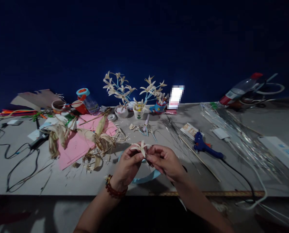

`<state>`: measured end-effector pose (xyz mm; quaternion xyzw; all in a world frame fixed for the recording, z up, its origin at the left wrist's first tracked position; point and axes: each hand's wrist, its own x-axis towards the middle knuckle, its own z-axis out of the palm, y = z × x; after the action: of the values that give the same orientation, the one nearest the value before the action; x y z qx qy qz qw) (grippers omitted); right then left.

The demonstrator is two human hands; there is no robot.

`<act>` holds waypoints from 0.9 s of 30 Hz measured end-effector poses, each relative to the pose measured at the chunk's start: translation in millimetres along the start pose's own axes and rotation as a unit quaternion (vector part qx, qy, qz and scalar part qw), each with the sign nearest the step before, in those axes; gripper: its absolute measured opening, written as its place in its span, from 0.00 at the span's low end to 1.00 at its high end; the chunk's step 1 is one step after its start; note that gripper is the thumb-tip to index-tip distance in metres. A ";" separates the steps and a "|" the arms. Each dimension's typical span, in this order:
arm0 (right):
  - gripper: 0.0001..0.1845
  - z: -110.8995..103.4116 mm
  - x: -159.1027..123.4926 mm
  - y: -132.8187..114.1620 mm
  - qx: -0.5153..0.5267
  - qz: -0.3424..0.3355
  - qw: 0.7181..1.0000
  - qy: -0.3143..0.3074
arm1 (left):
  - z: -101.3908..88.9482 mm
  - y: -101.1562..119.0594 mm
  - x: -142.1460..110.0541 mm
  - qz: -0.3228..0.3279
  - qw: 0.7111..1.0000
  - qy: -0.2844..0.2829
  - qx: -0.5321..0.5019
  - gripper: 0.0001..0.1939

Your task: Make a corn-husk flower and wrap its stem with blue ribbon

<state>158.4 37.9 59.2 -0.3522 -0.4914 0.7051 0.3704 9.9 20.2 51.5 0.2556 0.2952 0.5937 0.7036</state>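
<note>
- Flower (143, 149): located in front of the person, between the two hands, above the table (125, 189). Its pale petals spread open, one towards 12 o'clock, one towards 9 and one towards 6.
- Long axis: the longest visible line of petals runs roughly from 12 to 6 o'clock. The base is largely covered by fingers, so its exact direction cannot be told.
- Left hand (128, 165): grasping the flower from its 8 o'clock side, thumb laid by the lower petal, fingers curled behind.
- Right hand (166, 161): fingertips pinched at the flower's base, coming in from 4 o'clock. What else may be between them cannot be told.
- Nearer hand: neither; both touch the flower, so reach appears no concern. In my judgement, the relation that matters is the right fingertips against the hidden base.
- Blue band (146, 178): at 6 o'clock from the flower, partly behind the hands.
- Cup (139, 114): at 12 o'clock, upright, bearing made-up blooms.
- Glue gun (207, 147): at 3 o'clock, lying on its side, well apart from the right hand.
- Husks (103, 142): at 9 o'clock, partly over pink paper (70, 153).
</note>
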 end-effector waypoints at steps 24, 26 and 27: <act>0.19 -0.4 1.1 4.8 0.053 0.016 0.998 0.013 | -2.2 2.4 -4.9 0.037 0.996 0.025 0.072 0.10; 0.18 0.2 0.5 6.2 0.039 0.000 0.999 0.005 | -1.1 1.4 -4.3 0.005 0.999 0.011 0.037 0.09; 0.17 0.8 -0.4 6.6 0.025 -0.012 1.000 0.008 | -0.7 0.2 -4.1 -0.009 1.000 0.010 0.018 0.10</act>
<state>156.7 35.6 53.1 -0.3427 -0.4751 0.7096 0.3915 8.8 16.2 51.6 0.2599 0.3154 0.5841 0.7013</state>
